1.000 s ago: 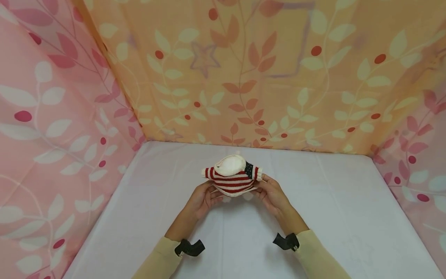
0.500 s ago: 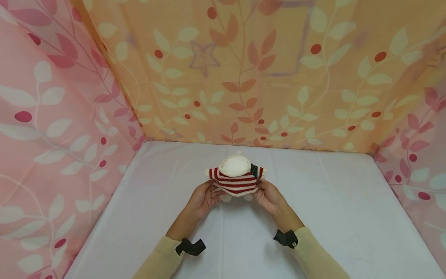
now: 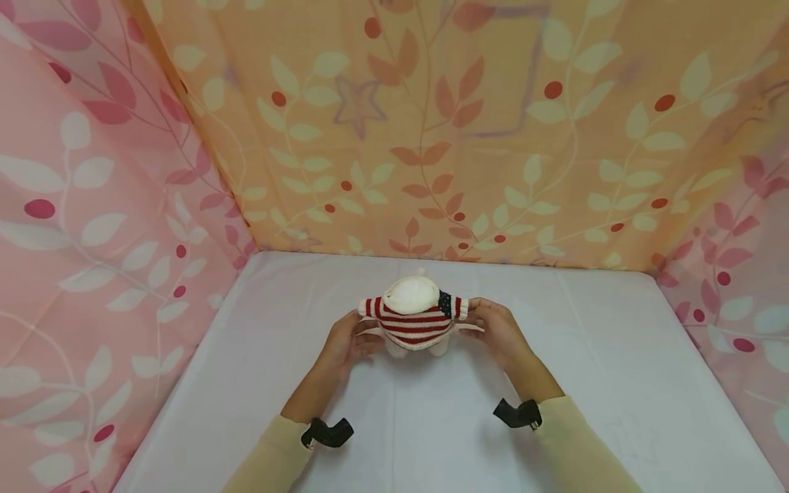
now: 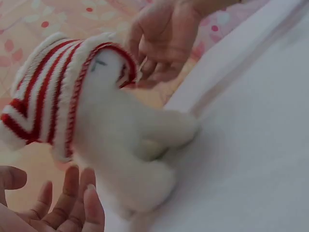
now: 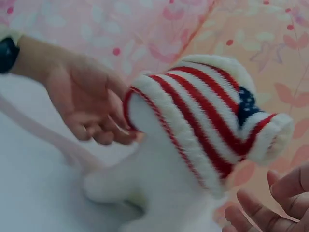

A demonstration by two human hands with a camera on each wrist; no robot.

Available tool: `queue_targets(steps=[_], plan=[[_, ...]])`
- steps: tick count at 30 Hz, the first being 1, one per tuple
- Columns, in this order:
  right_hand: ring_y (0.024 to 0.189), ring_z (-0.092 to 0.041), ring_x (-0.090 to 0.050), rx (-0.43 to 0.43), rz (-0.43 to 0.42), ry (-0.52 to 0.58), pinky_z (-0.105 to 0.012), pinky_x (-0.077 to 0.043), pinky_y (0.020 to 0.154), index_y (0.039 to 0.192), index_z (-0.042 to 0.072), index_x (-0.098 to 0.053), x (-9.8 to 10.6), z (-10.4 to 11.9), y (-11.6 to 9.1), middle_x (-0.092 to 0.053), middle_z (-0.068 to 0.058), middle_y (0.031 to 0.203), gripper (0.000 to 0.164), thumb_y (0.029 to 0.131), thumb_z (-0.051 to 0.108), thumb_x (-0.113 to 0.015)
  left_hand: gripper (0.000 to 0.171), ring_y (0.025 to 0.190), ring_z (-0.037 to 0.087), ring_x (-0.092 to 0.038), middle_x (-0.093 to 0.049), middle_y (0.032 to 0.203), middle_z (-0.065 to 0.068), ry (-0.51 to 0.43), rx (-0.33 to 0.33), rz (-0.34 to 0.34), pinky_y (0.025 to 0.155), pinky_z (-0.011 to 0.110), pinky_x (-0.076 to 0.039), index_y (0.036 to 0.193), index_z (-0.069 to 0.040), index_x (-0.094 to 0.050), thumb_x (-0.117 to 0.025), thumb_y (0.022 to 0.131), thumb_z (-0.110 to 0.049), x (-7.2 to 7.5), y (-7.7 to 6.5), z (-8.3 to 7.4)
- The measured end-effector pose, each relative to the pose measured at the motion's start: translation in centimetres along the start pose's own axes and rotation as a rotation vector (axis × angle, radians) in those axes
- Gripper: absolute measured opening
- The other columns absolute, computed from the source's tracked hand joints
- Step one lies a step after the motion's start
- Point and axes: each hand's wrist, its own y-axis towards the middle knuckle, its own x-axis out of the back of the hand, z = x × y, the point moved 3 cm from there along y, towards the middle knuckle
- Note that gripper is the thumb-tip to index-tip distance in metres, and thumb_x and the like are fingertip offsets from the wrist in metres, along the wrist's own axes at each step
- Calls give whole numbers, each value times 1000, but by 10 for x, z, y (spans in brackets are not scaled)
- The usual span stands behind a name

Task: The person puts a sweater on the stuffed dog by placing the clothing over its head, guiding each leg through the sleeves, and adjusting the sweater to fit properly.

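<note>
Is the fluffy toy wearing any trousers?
No, in the left wrist view, the legs of the toy are bare and white below its striped sweater.

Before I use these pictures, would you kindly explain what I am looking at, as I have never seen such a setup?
No robot is involved: the left grip and right grip are simply a person's bare hands. The wide picture comes from a camera on the head, looking forward and down; the two closer ones come from cameras on each wrist. A white plush toy in a striped sweater stands with its feet on the white table. Neither hand appears to hold it: the fingers look relaxed beside it, though I cannot tell whether any fingertip touches.
</note>
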Motion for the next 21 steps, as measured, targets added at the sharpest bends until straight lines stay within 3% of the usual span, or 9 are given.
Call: queue_targets(steps=[2,6,12,15,21], plan=[[97,-18,-68,65,-30,-144,-37,-56,89,103,5,-68,5,16,0,-71,-2,104,17,103,11,-52,29,87,26,-72,-72,101,5,88,-32,-32,72,36,-58,118,-7,-61,-51,107,-32,5,-1,-14],[104,-24,-67,222,-28,-397,-34,-56,87,112,-1,-68,4,50,-1,-71,-12,116,24,103,19,-58,35,97,28,-68,-70,110,9,287,-120,-67,73,35,-56,127,-7,-60,-54,106,-35,7,-1,-48],[110,-24,-63,397,45,-730,-42,-51,91,112,11,-72,-22,90,-3,-69,-5,120,19,99,25,-67,34,108,34,-62,-65,125,20,516,-305,14,86,50,-52,130,-7,-59,-55,106,-31,-6,-3,-89],[110,-25,-63,459,120,-839,-47,-50,91,111,12,-72,-40,99,-1,-69,-4,118,18,96,22,-71,32,112,36,-60,-66,124,17,595,-348,50,90,56,-49,127,-10,-62,-60,103,-30,-16,-6,-100],[116,-32,-60,507,255,-982,-52,-49,94,111,10,-72,-65,103,-4,-68,-4,121,19,94,19,-73,29,116,31,-59,-64,124,7,824,-404,132,80,45,-57,123,-18,-67,-71,96,-28,-39,-10,-107]])
